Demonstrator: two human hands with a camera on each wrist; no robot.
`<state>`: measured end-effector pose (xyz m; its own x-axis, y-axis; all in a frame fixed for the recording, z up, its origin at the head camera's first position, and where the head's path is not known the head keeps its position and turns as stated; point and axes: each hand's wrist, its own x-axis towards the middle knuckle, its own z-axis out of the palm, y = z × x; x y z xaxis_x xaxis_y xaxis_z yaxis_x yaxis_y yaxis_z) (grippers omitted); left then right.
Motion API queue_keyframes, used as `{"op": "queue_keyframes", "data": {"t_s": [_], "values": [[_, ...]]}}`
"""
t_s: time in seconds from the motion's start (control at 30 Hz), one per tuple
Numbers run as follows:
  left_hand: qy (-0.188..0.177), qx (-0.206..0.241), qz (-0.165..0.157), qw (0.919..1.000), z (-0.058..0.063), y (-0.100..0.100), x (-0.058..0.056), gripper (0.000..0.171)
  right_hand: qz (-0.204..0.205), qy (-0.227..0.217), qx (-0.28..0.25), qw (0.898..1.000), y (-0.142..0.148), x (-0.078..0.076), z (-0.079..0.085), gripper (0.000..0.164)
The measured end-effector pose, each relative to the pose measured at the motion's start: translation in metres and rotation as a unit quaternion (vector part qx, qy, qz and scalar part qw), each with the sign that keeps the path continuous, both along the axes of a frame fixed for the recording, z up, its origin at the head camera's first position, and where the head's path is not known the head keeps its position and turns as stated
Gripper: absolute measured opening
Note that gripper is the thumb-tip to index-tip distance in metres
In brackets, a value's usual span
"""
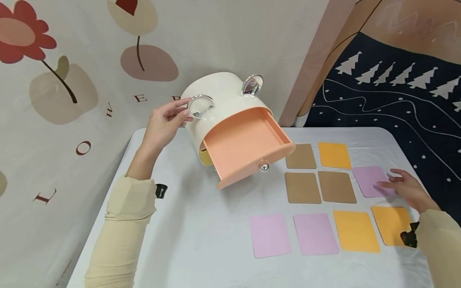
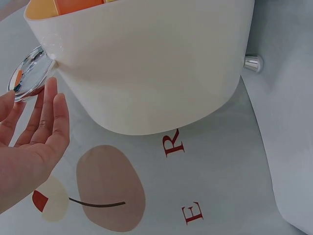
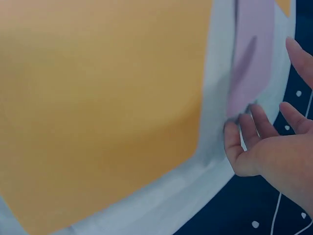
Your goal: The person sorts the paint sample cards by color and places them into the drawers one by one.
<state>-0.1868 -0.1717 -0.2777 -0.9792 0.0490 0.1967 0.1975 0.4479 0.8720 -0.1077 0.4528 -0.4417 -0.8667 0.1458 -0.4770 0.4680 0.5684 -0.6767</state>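
A cream-white drawer box [image 1: 219,86] stands tilted at the back of the table, with two chrome ears on top. My left hand [image 1: 163,126] pinches the left chrome ear [image 1: 200,105] between thumb and fingers; the left wrist view shows the fingertips at its rim. The peach drawer [image 1: 245,140] hangs pulled out, its bare floor showing, with a round silver knob [image 1: 264,167] on its front. Far to the right, my right hand [image 1: 410,188] has its fingers loosely extended over the right edge of a lilac card [image 1: 371,181], fingertips right at it.
Three brown cards [image 1: 303,188] and an orange card [image 1: 335,155] lie beside the lilac one. Nearer are two lilac cards [image 1: 271,235] and two orange cards [image 1: 356,231]. A printed curtain [image 1: 216,36] hangs behind, a dark tree-patterned cloth [image 1: 378,88] at right.
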Motion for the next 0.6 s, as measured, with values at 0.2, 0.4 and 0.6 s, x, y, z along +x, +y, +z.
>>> {"op": "queue_keyframes", "data": {"t_s": [0.2,0.4,0.6], "values": [[-0.005,-0.002,0.004,1.0000,0.002,-0.001,0.001,0.036,-0.003,0.022,0.033,0.999,-0.005,0.000,-0.010,0.099],[-0.006,-0.001,0.008,0.9999,0.003,-0.001,0.002,0.036,-0.016,0.015,0.062,0.998,-0.011,-0.002,-0.013,0.107],[-0.006,0.001,0.007,1.0000,0.003,0.000,0.001,0.036,-0.038,-0.015,0.052,0.998,-0.010,0.001,-0.008,0.096]]}}
